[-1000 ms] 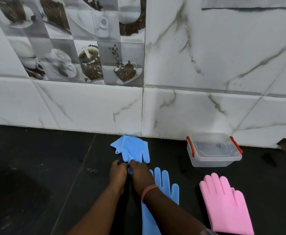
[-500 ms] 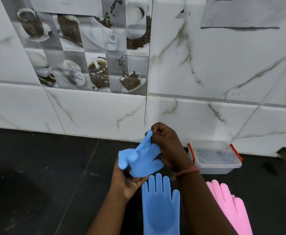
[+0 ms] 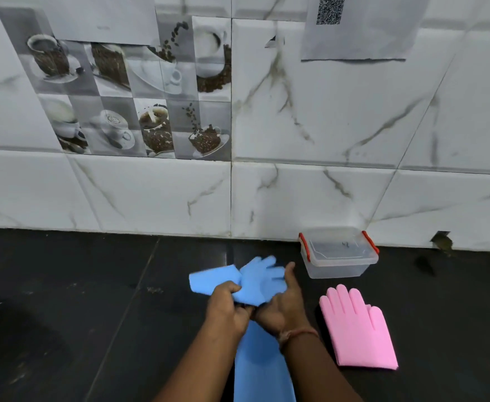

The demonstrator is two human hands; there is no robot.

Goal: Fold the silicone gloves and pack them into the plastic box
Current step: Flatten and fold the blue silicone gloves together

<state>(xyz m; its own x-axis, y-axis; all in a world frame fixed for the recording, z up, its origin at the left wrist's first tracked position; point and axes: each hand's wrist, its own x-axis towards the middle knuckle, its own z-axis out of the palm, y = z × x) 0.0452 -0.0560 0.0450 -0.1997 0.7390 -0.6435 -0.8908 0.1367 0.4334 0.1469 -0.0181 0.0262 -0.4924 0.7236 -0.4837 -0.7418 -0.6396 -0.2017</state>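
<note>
Both hands grip the blue glove [image 3: 255, 281] at its middle: left hand [image 3: 227, 307] fingers curled over it, right hand [image 3: 283, 304] pinching beneath, thumb up.

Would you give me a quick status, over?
Both hands, left and right, grip blue glove, mid-fold. Box lidded, empty. Second blue glove, pink gloves waiting. Nothing in the way.

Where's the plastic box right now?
In the head view, the plastic box sits right of centre on the dark counter against the tiled wall, lid on, just beyond the pink gloves.
</note>
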